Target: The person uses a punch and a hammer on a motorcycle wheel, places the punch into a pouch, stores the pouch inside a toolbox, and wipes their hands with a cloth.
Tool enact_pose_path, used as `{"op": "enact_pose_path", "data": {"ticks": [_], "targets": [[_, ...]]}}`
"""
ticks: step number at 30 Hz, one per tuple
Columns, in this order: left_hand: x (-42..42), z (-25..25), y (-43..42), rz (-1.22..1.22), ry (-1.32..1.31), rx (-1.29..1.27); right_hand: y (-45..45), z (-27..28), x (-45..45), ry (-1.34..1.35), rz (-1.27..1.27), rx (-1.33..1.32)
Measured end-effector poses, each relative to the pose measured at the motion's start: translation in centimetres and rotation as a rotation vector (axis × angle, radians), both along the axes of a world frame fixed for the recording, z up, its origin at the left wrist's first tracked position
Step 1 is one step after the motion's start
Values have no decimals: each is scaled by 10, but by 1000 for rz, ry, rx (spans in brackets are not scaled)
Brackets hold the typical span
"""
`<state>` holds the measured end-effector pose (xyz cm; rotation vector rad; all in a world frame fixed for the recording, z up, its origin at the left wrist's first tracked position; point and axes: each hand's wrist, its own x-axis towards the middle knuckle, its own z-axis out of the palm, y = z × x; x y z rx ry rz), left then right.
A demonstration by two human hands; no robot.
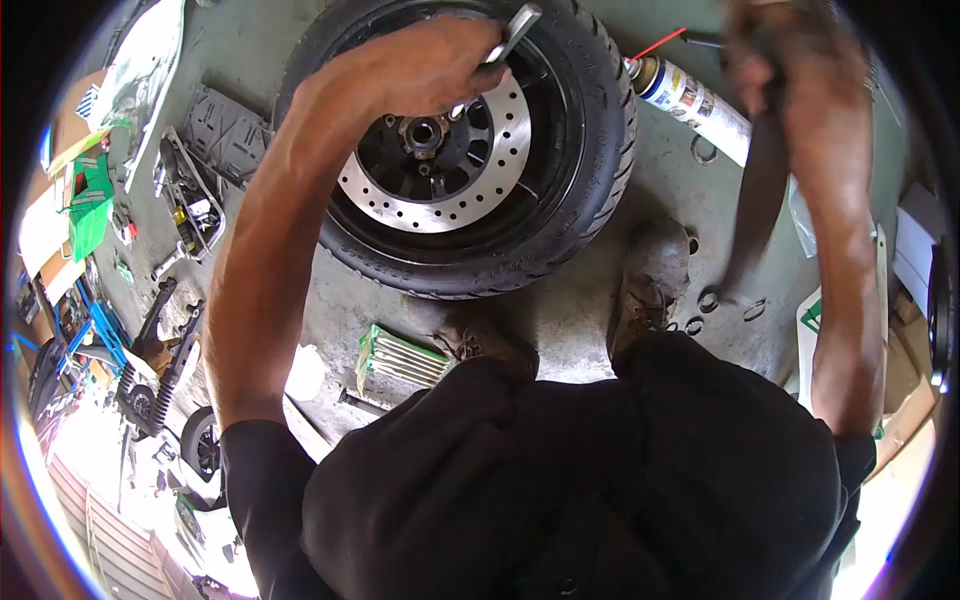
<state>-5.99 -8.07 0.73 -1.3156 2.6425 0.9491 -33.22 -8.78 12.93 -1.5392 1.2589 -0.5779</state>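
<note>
- Head view: the left hand [445,65] is wrapped around a metal tool [517,32] above the wheel [470,155]; the right hand [800,75] is blurred, and I cannot tell its grip or what the dark shape [762,190] beside it is.
- The wheel lies below the left hand, to the left of the right hand, and is probably heavy; its tyre should be firm and grippy, the best hold being opposite sides of the tread.
- The tool looks stiff, likely slippery if oily; mid-shank suits a grip.
- The wheel lies flat, brake disc [515,130] upward, its axle line running toward the camera.
- The tool's long axis slants, its upper end jutting from the left fist toward the right hand's side.
</note>
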Motion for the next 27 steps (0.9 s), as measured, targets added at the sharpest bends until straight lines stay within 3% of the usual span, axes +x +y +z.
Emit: {"op": "enact_pose_path", "data": {"ticks": [1,2,6,9,12,14,15,17,20,21,24,27], "targets": [[-1,1,1,-23,66,-126,1,-8,2,190,45,-98],[-3,3,0,-7,12,-58,1,-16,4,373,83,-192],[-8,13,-4,57,-87,65,-12,-4,-13,8,162,-154],[-4,9,-2,76,-59,51,-11,2,-7,-176,-56,-191],[-11,14,-3,91,-87,121,-8,-25,-6,-101,-213,-340],[-7,5,-3,72,-53,36,-3,-40,-17,31,-182,-207],[-8,7,-2,66,-72,69,-4,-43,-22,191,10,-87],[-10,8,1,41,-111,148,0,-43,-26,146,135,100],[1,-2,12,55,-64,58,1,-30,-31,44,10,-94],[-8,17,12,138,-159,202,3,-27,-28,-11,-58,-172],[-14,30,11,142,-155,229,7,-10,-24,-123,-181,-300],[-19,29,9,76,-148,87,7,-9,-23,-168,-242,-353]]}}
